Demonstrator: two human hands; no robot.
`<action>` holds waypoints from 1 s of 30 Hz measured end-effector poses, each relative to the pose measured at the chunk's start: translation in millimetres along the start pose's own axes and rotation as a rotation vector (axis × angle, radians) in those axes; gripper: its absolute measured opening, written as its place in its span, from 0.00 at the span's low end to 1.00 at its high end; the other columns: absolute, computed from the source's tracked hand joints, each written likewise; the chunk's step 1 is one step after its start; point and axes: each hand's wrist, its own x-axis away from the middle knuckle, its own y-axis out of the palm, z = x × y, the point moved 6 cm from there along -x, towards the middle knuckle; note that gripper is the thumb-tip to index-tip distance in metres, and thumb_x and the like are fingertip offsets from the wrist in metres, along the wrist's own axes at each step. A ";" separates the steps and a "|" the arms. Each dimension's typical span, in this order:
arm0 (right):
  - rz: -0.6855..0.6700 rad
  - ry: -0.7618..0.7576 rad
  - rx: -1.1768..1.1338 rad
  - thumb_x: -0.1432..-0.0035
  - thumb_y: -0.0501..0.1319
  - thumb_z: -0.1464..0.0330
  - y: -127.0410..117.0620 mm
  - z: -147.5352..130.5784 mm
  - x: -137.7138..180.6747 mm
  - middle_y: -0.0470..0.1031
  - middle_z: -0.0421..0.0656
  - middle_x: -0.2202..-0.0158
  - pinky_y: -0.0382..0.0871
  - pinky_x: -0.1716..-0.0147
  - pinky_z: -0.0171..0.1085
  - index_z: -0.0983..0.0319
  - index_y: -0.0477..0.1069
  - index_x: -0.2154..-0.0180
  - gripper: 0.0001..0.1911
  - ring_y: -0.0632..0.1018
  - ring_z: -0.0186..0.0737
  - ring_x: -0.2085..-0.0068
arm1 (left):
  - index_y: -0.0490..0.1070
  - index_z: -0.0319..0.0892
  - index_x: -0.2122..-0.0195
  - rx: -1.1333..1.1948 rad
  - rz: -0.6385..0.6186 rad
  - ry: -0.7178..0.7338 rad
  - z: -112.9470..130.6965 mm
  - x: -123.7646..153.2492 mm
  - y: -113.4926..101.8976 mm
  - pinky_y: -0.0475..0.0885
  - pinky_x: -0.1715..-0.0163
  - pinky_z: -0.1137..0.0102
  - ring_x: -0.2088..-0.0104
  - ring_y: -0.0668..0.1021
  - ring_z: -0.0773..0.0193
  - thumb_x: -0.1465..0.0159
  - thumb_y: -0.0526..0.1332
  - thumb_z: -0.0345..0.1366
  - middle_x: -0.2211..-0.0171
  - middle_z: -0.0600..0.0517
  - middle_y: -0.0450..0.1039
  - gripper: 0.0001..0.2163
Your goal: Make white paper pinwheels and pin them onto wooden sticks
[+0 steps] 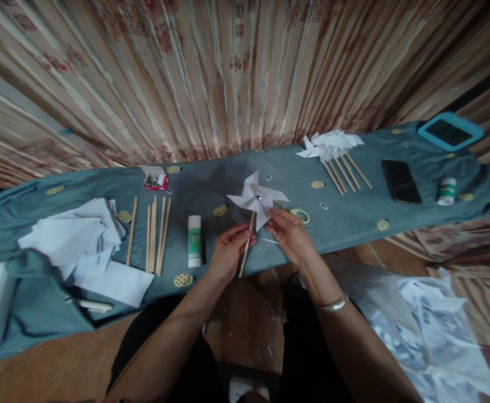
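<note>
A white paper pinwheel with a shiny round pin at its centre is held up in front of me, over the near edge of the cloth. My left hand pinches its wooden stick, whose lower end sticks out below the fingers. At the lower right blade, my right hand has thumb and fingers closed on the paper. Just behind that hand lie scissors with a pale green handle, partly hidden. Left of my left hand stands a green and white glue stick.
Several wooden sticks, a paper pile and a small red box of pins are on the left. Several pinwheels, a phone, another glue tube and a blue-framed device lie right. A plastic bag holds paper below.
</note>
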 end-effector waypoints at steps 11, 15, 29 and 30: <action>-0.005 0.017 0.040 0.65 0.77 0.59 2.0 2.2 0.6 0.78 0.37 0.75 0.71 0.71 0.34 0.57 0.78 0.77 0.14 0.75 0.33 0.72 | 0.80 0.35 0.68 0.009 -0.005 -0.001 -0.6 1.2 1.1 0.75 0.68 0.75 0.75 0.79 0.70 0.58 0.77 0.31 0.75 0.51 0.79 0.16; -0.028 0.023 0.071 0.64 0.77 0.57 2.4 3.3 0.8 0.78 0.36 0.75 0.70 0.70 0.33 0.57 0.78 0.77 0.15 0.75 0.32 0.73 | 0.80 0.35 0.68 -0.003 -0.007 0.002 1.0 1.3 0.7 0.75 0.68 0.74 0.75 0.79 0.69 0.57 0.77 0.30 0.75 0.50 0.80 0.14; -0.072 0.025 0.155 0.51 0.66 0.45 -26.9 -31.7 -15.3 0.83 0.43 0.59 0.74 0.65 0.32 0.58 0.80 0.67 0.23 0.81 0.40 0.59 | 0.81 0.34 0.70 -0.140 -0.070 -0.115 1.0 5.9 -1.6 0.74 0.75 0.76 0.78 0.77 0.70 0.61 0.78 0.31 0.77 0.49 0.79 0.16; -0.075 0.040 0.163 0.50 0.66 0.46 -25.6 -31.5 -15.4 0.83 0.43 0.60 0.74 0.64 0.32 0.58 0.80 0.67 0.23 0.81 0.40 0.59 | 0.81 0.35 0.71 -0.156 -0.079 -0.123 0.3 6.1 -1.2 0.73 0.75 0.77 0.78 0.77 0.70 0.62 0.78 0.32 0.77 0.49 0.79 0.16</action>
